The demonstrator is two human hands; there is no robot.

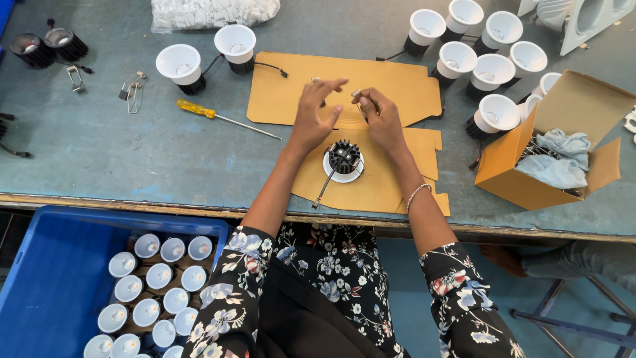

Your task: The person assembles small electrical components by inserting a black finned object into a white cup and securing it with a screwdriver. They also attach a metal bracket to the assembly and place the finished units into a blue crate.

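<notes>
A grey-blue workbench (119,152) fills most of the view, with a blue crate (46,278) below its front edge holding rows of white lamp cups (159,275). A flattened sheet of brown cardboard (371,83) lies in the middle of the bench, and an open cardboard box (563,142) with a pale cloth inside sits to the right. A cluster of white lamps (487,69) stands behind the box, and two more stand on the left. One lamp (344,161) sits face down on the cardboard, black finned back up, just below both hands. The left hand (315,113) is raised with fingers loosely spread, gripping nothing. The right hand (381,116) pinches a small wire clip (358,98) between thumb and fingertips. A yellow-handled screwdriver (222,117) lies to the left.
</notes>
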